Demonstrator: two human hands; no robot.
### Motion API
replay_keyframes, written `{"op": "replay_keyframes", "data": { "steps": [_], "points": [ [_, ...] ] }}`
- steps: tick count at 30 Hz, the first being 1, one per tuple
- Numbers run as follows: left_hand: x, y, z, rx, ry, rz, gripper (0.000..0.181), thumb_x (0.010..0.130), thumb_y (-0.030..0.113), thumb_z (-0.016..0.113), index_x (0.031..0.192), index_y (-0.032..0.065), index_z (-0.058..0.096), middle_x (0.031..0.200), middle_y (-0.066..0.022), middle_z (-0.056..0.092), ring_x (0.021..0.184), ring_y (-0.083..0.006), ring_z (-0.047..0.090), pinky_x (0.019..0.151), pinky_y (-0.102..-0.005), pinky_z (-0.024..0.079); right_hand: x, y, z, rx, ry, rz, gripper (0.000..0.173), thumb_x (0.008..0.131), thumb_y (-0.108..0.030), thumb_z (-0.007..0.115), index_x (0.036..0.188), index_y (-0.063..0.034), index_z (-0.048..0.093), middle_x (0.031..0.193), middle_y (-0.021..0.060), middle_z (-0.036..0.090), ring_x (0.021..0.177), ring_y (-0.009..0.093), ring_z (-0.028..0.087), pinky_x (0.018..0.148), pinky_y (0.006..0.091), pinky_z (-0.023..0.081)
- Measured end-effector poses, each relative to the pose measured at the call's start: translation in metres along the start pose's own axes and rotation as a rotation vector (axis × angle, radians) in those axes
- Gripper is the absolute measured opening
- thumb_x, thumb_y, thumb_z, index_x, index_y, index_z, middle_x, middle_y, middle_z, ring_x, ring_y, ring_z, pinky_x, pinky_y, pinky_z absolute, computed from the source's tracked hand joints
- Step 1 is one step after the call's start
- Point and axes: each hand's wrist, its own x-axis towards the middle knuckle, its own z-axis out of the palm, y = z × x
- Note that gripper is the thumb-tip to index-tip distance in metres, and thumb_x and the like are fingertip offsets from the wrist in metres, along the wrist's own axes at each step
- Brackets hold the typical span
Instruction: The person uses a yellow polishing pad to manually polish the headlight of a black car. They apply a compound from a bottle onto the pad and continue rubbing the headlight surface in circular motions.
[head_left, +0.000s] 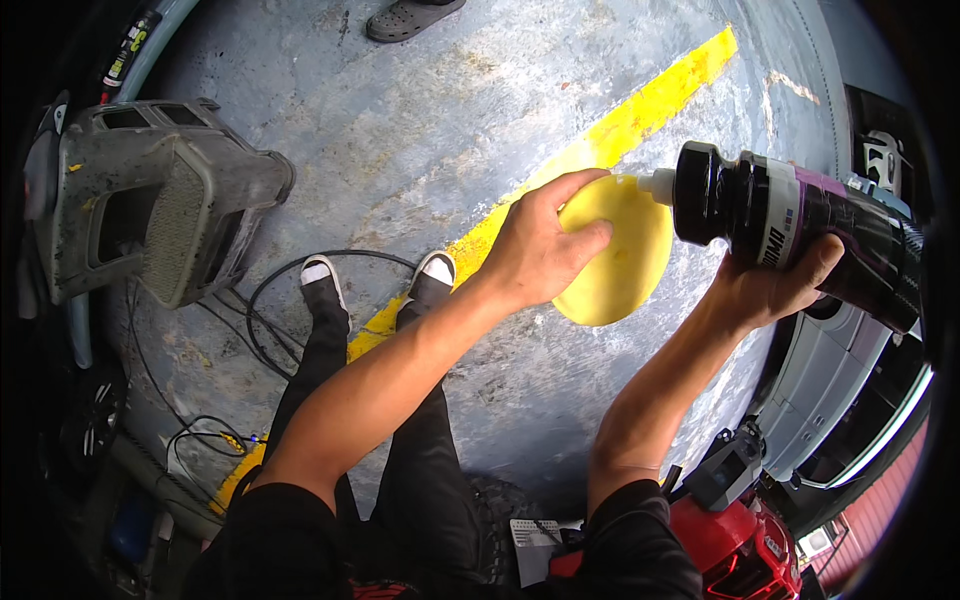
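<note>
A round yellow foam polishing pad (634, 270) is gripped at its near-left side by my left hand (547, 244), thumb across its face and fingers behind. My right hand (772, 289) holds a black plastic bottle (739, 195) with a printed label, tipped almost onto its side. The bottle's white nozzle (658, 185) points left at the pad's upper right rim. Whether nozzle and foam touch, I cannot tell. Both hands are in the air above the worn grey floor (517, 397).
At left stands a grey plastic step stool (176, 225). Black cables (255, 326) loop on the floor near my feet. A person's clog (409, 21) shows at the top. A red motorcycle (712, 525) is at lower right, a silver car (817, 382) beyond it. A yellow line (645, 97) crosses the floor.
</note>
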Motion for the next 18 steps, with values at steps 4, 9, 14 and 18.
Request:
{"op": "replay_keyframes", "data": {
  "steps": [4,9,14,18],
  "points": [
    [-0.0010,0.0009,0.0030,0.036,0.013,0.016,0.053,0.093,0.012,0.071,0.141,-0.0064,0.057,0.124,-0.0146,0.072,0.112,-0.0177,0.068,0.098,-0.0330,0.054,0.0045,0.0020,-0.0006,0.022,0.034,-0.014,0.069,0.097,-0.042,0.072,0.145,-0.0005,0.047,0.127,0.0181,0.065,0.108,0.032,0.072,0.090,0.0487,0.067],
    [-0.0038,0.0005,0.0042,0.014,0.011,0.031,0.052,0.093,0.011,0.071,0.140,-0.0069,0.057,0.124,-0.0147,0.072,0.112,-0.0175,0.068,0.097,-0.0327,0.055,0.0074,0.0001,-0.0014,0.030,0.027,-0.025,0.068,0.097,-0.042,0.072,0.145,-0.0010,0.048,0.127,0.0168,0.066,0.108,0.033,0.072,0.092,0.0504,0.066],
    [-0.0037,-0.0031,0.0059,0.015,0.022,0.054,0.050,0.094,0.009,0.071,0.139,-0.0073,0.058,0.124,-0.0147,0.072,0.112,-0.0175,0.068,0.098,-0.0326,0.055,0.0069,0.0007,-0.0028,0.019,0.032,-0.022,0.067,0.098,-0.043,0.071,0.145,-0.0003,0.049,0.127,0.0162,0.066,0.108,0.032,0.072,0.092,0.0498,0.065],
    [-0.0040,-0.0042,0.0062,0.037,0.022,0.057,0.049,0.094,0.009,0.071,0.139,-0.0073,0.058,0.123,-0.0144,0.072,0.111,-0.0171,0.068,0.097,-0.0325,0.056,0.0060,-0.0015,-0.0040,0.024,0.027,-0.013,0.066,0.099,-0.043,0.071,0.144,0.0004,0.050,0.126,0.0158,0.066,0.109,0.032,0.072,0.092,0.0495,0.065]
  ]
}}
